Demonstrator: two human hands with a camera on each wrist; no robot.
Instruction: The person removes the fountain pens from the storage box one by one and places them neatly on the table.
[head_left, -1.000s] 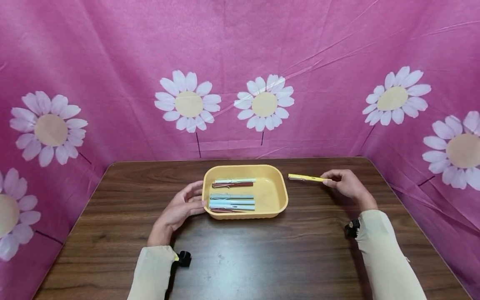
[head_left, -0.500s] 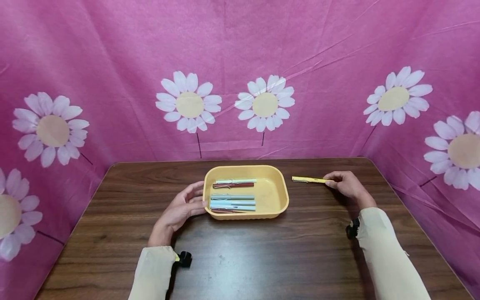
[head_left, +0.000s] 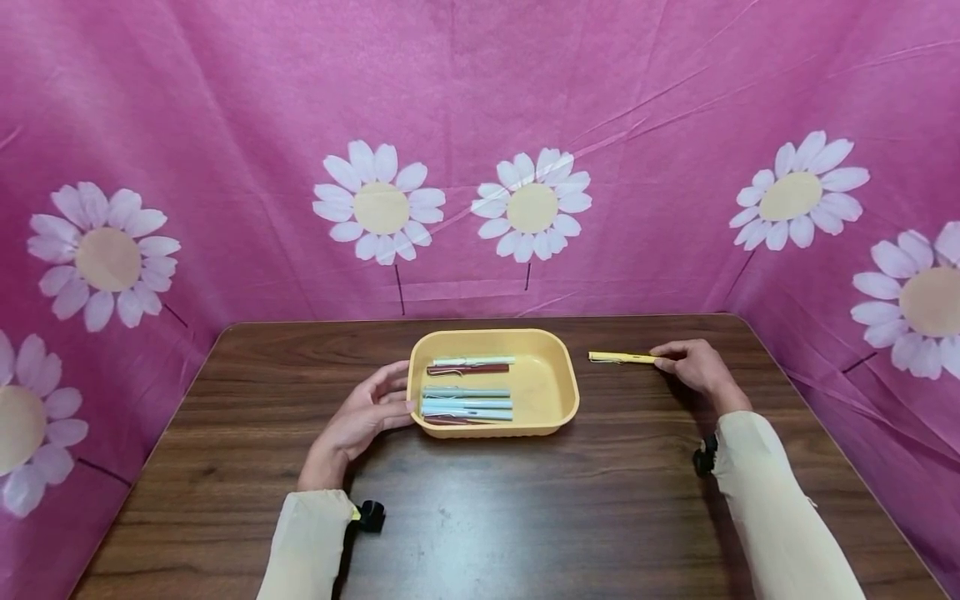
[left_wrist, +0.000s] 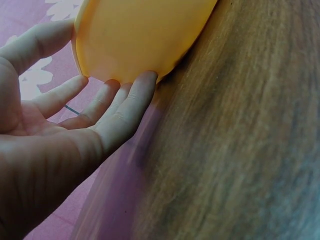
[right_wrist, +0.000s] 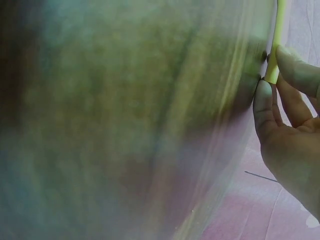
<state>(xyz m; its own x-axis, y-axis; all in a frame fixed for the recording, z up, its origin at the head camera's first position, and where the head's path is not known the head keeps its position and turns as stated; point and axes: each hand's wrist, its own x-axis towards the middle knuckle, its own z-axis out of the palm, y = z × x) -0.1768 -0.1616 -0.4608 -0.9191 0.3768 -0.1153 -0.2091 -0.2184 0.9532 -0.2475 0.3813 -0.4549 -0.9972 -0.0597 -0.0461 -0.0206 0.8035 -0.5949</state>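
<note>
In the head view a yellow plastic tray (head_left: 558, 392) stands on the table. My left hand (head_left: 360, 417) rests its fingertips against the tray's left end, the fingers spread and only slightly bent; the left wrist view shows these fingers (left_wrist: 132, 107) on the outer wall. To the right of the tray, my right hand (head_left: 697, 367) pinches a yellow pen (head_left: 618, 357) by its right end, clip end pointing left. In the right wrist view the thumb and fingertips meet at the end of that pen (right_wrist: 274, 67). It lies level, at or very near the tabletop.
Inside the tray, a pale green pen (head_left: 472, 361) and a dark red pen (head_left: 480, 369) lie at the back; several light blue pens (head_left: 468, 404) lie nearer the front. The brown wooden table (head_left: 525, 517) backs onto a pink flowered cloth (head_left: 637, 100).
The right hand has brought the yellow pen slightly to the right, a little farther from the tray. The left hand stays at the tray's left end.
</note>
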